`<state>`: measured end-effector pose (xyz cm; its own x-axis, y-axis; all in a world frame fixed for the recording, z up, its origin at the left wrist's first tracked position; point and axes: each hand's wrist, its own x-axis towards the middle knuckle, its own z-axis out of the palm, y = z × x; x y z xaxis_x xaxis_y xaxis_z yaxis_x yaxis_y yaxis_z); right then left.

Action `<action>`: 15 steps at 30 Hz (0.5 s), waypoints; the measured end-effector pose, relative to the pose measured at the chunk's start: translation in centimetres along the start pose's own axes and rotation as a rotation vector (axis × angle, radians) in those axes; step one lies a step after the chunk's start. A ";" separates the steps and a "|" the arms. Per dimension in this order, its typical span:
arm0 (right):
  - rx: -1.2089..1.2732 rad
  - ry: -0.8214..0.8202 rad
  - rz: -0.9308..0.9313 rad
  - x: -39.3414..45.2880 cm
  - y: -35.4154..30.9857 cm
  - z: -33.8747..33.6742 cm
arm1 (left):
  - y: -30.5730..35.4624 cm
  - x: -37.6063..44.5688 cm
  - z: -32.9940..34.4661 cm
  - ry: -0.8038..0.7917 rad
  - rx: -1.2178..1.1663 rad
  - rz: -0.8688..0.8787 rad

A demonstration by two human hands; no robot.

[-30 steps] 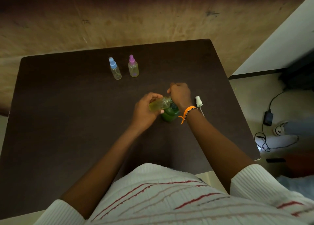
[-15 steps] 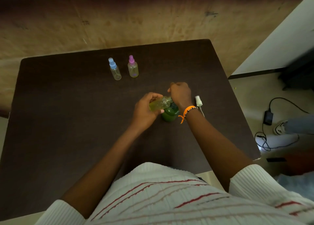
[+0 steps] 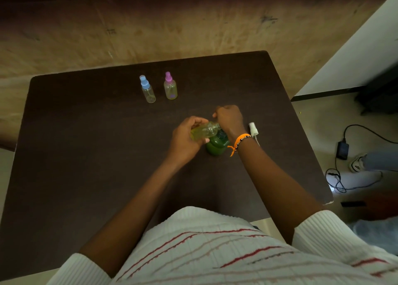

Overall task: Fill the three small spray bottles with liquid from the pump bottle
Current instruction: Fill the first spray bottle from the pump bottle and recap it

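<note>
While my left hand [image 3: 186, 141] grips the uncapped spray bottle [image 3: 204, 131] tilted, neck at the green pump bottle [image 3: 216, 147] mid-counter [image 3: 86, 155], my right hand [image 3: 229, 119] curls over the pump, seemingly to dispense; its grip is hidden.

obstacles: blue-capped bottle [image 3: 147, 90], pink-capped bottle [image 3: 170, 87] far-side | near table [image 3: 86, 166] open

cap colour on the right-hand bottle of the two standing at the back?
Pink-purple cap on the right spray bottle; its neighbour's is blue. Head view.
</note>
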<state>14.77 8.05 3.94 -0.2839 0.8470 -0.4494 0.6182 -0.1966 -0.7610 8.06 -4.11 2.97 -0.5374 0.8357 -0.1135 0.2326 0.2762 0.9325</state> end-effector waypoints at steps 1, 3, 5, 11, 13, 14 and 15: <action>-0.007 0.011 -0.010 0.0 0.1 0.0 | 0.0 0.0 0.0 -0.003 0.005 -0.002; -0.009 0.028 -0.017 0.0 0.1 0.1 | -0.1 0.0 0.0 -0.003 0.009 -0.005; -0.005 0.020 -0.009 0.1 0.2 0.1 | -0.1 -0.1 0.0 -0.006 0.005 -0.004; 0.146 -0.120 0.102 0.4 0.2 0.3 | -0.1 -0.2 0.0 0.001 -0.019 0.002; 0.149 -0.109 0.090 0.6 0.2 0.3 | -0.1 -0.2 0.0 0.004 -0.023 -0.005; 0.133 -0.083 0.073 0.6 0.4 0.4 | -0.1 -0.2 0.0 0.002 -0.026 -0.007; 0.104 -0.045 0.051 0.5 0.4 0.3 | -0.1 -0.2 0.1 0.001 -0.027 -0.009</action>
<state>14.66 8.27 3.20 -0.2878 0.8119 -0.5079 0.5544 -0.2911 -0.7797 8.17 -4.26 2.84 -0.5402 0.8328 -0.1212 0.2061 0.2705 0.9404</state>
